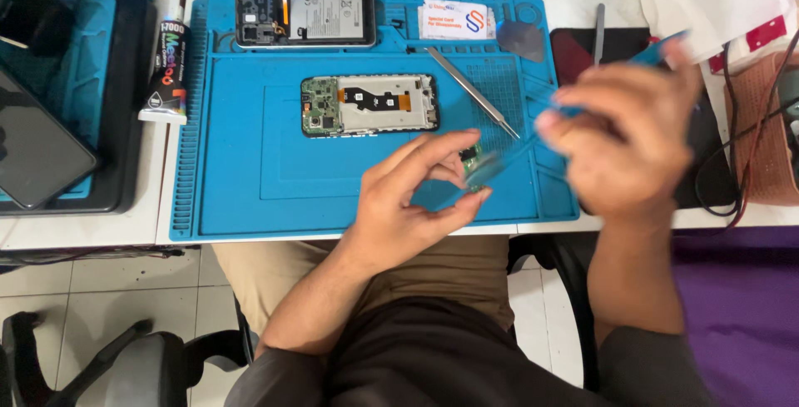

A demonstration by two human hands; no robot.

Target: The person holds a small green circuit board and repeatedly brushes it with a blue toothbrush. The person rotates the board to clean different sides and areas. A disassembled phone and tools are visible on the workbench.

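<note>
Head cam: left hand [408, 199] pinches a small green circuit board [474, 161] between thumb and fingertips, over the blue mat's [250, 182] front edge. Right hand [624, 136], blurry, is closed round a blue tool [657, 47] just beside it. Opened phone [370, 105] lies mid-mat, tweezers [473, 92] toward the right edge.

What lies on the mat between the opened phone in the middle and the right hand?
In the head view, metal tweezers lie slantwise on the blue mat between the opened phone and the right hand.

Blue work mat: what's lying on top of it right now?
On the blue work mat: an opened phone, a second phone, metal tweezers, a card. The hands cover its right part.
</note>
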